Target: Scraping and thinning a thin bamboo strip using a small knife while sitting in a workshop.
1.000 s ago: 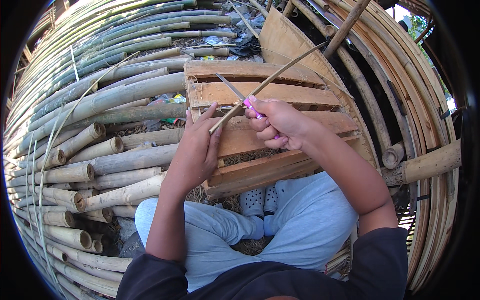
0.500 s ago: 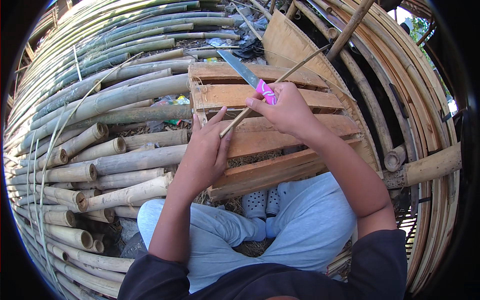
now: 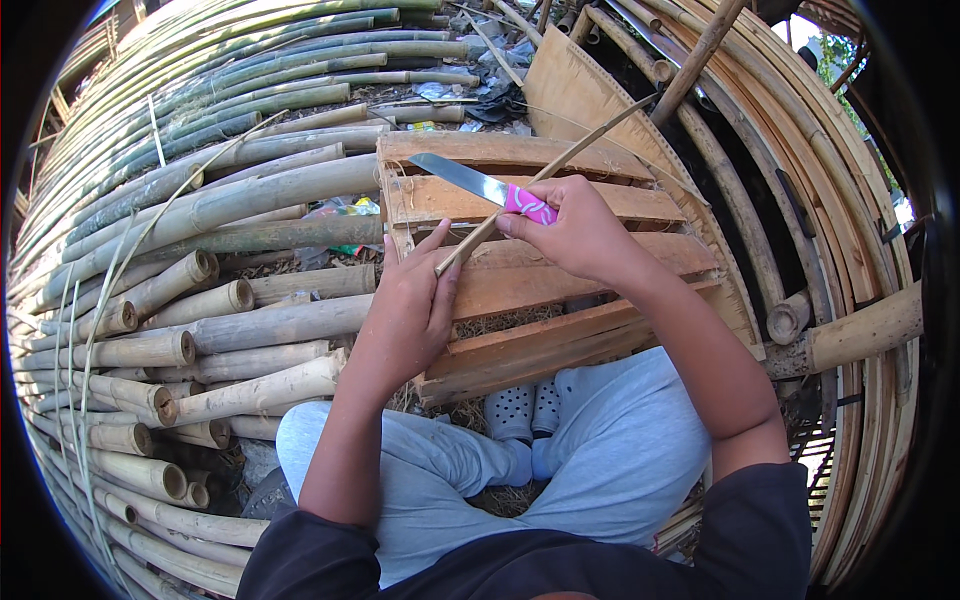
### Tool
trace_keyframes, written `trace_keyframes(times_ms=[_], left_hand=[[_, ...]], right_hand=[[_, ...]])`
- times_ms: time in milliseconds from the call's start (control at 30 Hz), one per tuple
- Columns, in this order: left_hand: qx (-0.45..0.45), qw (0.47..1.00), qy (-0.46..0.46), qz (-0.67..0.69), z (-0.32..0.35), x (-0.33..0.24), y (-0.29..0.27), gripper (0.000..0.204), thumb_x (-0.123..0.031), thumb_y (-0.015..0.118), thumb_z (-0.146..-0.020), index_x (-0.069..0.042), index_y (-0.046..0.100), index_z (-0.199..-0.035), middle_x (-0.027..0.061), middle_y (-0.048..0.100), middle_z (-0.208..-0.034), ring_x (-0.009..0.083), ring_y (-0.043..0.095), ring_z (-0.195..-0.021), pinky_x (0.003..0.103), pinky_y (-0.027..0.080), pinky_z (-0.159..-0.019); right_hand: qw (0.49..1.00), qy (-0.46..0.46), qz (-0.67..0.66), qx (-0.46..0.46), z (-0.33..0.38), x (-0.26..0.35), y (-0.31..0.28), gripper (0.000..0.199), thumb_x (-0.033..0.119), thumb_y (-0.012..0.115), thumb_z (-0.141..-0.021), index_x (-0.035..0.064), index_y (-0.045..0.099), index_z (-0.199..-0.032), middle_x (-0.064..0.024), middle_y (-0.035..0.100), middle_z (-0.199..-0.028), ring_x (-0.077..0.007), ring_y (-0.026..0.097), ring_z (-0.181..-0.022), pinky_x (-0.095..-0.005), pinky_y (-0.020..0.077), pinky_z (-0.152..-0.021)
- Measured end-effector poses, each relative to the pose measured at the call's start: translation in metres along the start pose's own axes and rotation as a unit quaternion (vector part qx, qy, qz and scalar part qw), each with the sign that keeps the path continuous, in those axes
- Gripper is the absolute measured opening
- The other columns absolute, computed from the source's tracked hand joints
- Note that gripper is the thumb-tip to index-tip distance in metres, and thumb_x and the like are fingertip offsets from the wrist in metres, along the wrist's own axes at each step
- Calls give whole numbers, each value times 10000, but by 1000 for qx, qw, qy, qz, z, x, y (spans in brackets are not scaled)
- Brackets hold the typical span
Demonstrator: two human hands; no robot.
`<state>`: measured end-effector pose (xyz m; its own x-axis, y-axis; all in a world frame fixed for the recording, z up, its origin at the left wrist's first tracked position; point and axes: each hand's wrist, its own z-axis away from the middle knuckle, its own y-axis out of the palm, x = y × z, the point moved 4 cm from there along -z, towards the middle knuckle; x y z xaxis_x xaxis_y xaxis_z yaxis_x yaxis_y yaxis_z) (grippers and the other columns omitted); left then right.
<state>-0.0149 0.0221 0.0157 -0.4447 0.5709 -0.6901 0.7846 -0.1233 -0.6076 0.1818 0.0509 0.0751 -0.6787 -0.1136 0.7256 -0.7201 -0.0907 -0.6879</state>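
Note:
A long thin bamboo strip (image 3: 598,132) slants from my left hand up to the far right. My left hand (image 3: 400,305) is closed on its near end, between thumb and fingers. My right hand (image 3: 580,228) grips the pink patterned handle of a knife (image 3: 462,174), whose blade points to the far left. The strip runs by the right thumb and crosses near where blade meets handle; exactly where the edge touches it is hidden. Both hands are above a slatted wooden crate (image 3: 600,262) in front of my knees.
Bamboo poles (image 3: 280,190) lie stacked along the left. On the right are long bent wooden slats (image 3: 815,150) and a thick bamboo pole (image 3: 865,330). A plywood sheet (image 3: 570,85) leans behind the crate. Plastic litter (image 3: 345,208) lies among the poles.
The knife has turned in my right hand's grip, its tip swinging left and nearer, so the blade lies flatter across the strip. My left hand has barely moved.

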Motion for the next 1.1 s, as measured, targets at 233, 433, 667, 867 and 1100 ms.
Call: trace_keyframes(times_ms=[233, 433, 667, 867, 1100], left_hand=[[16, 1000, 24, -3, 1, -4, 1, 294, -73, 435, -1036, 9, 587, -1274, 237, 515, -1466, 425, 454, -1379, 600, 125, -1235], [19, 1000, 19, -5, 1, -6, 1, 313, -65, 444, -1027, -1, 574, -1305, 234, 511, -1471, 435, 440, -1387, 603, 125, -1233], [10, 1000, 23, -3, 0, -5, 1, 324, -89, 423, -1047, 19, 567, -1316, 217, 496, -1493, 434, 445, -1382, 599, 128, -1235], [11, 1000, -15, 5, 0, 1, 0, 336, -115, 407, -1067, 32, 552, -1331, 214, 510, -1480, 424, 454, -1379, 587, 135, -1239], [-5, 1000, 6, 30, -2, -5, 1, 229, -99, 434, -1051, 20, 596, -1162, 288, 533, -1414, 467, 441, -1367, 662, 151, -1201]], right_hand=[[992, -2, 115, -48, 14, 9, 0, 252, 167, 734, -905, -13, 734, -1082, -269, 602, -1291, -364, 664, -1037, -432, 511, -907], [975, -69, 194, -82, 16, 13, -1, 156, 101, 743, -885, -6, 699, -990, -310, 537, -1228, -438, 544, -1273, -449, 418, -1072], [997, -11, 76, 10, 7, -3, 3, 158, 134, 753, -892, 4, 668, -918, -424, 536, -1309, -482, 396, -1416, -468, 415, -1063], [985, 92, -116, 87, 9, 6, -12, 200, 181, 775, -897, 13, 703, -978, -246, 665, -1282, -203, 661, -1092, -359, 470, -962], [950, -75, -49, 300, 13, -40, -68, 122, 144, 759, -909, 30, 724, -935, -90, 705, -1075, -185, 662, -1162, -352, 511, -1023]])
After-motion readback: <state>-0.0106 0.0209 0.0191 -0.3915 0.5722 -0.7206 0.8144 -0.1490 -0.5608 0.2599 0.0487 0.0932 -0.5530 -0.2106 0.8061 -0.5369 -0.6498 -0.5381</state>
